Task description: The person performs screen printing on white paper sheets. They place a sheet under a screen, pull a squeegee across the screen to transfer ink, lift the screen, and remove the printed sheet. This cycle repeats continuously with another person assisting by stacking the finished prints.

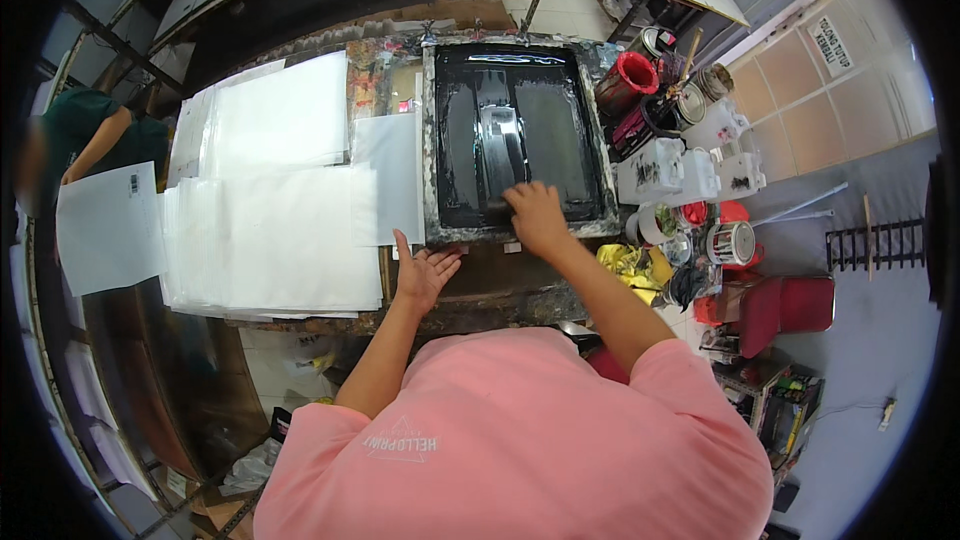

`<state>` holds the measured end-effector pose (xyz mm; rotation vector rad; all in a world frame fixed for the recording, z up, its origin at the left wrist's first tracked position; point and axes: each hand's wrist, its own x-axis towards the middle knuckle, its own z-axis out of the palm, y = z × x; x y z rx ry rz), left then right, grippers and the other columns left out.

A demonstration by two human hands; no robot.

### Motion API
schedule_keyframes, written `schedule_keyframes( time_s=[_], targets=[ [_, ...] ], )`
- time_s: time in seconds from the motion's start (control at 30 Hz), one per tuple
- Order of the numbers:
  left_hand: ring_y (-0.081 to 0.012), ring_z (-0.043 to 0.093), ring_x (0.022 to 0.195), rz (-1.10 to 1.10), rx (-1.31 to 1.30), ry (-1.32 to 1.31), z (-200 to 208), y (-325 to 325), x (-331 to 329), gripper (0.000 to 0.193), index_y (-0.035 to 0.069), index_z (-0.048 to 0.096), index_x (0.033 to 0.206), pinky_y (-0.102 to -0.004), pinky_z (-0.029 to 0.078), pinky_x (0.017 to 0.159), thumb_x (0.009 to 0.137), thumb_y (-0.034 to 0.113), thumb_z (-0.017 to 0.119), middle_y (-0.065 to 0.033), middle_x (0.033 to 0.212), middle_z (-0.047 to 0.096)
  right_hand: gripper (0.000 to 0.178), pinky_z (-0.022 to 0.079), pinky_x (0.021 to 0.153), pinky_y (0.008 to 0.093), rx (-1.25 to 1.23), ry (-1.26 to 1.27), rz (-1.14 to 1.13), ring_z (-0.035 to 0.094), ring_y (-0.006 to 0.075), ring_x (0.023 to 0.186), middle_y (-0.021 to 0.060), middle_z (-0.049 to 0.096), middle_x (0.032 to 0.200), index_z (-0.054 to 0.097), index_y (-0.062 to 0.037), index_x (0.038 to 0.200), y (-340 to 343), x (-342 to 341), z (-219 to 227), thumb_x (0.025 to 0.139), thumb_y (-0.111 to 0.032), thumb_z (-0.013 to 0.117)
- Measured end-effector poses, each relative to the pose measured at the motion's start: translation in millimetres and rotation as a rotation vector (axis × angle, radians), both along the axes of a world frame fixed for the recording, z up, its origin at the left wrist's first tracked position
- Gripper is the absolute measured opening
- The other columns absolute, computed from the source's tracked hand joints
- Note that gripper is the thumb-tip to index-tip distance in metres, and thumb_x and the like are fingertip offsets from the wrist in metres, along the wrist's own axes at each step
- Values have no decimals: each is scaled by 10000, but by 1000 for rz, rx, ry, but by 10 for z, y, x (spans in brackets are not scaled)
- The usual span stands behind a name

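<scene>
My right hand (538,217) is closed on a dark squeegee (498,210), mostly hidden by the fingers, at the near end of a screen-printing frame (431,150). Wet black ink covers the mesh (560,130), and a glossy strip runs down its middle to the squeegee. My left hand (427,275) is palm up with its fingers spread, just off the frame's near left corner, holding nothing. Beside it, a pale sheet (390,180) lies along the frame's left side, its right edge reaching the frame.
Stacks of white sheets (270,240) cover the table's left part. At the far left a co-worker's arm (100,140) reaches to a loose sheet (112,225). A red ink can (630,80), white jugs (655,170) and a yellow cloth (635,270) crowd the right side.
</scene>
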<state>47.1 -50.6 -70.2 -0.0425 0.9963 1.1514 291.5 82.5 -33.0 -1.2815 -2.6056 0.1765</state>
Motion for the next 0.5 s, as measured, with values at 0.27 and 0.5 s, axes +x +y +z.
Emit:
schedule_keyframes(
  time_s=[0.27, 0.5],
  targets=[
    [-416, 573, 1390, -52, -184, 62, -234, 64, -2, 1436, -98, 28, 1672, -482, 475, 1188, 853, 1022, 397, -349, 1533, 479, 372, 414, 1033, 567, -18, -67, -34, 632, 290, 1184, 71, 685, 1220, 670, -132, 1279, 370, -247, -432, 912, -80, 648],
    [-431, 571, 1402, -18, -228, 65, -128, 111, 14, 1393, -25, -149, 1689, -499, 466, 1202, 901, 970, 426, -335, 1578, 440, 371, 408, 1079, 607, 4, -100, -73, 643, 266, 1200, 44, 683, 1253, 655, -158, 1337, 1979, -581, -486, 973, -92, 629]
  ],
)
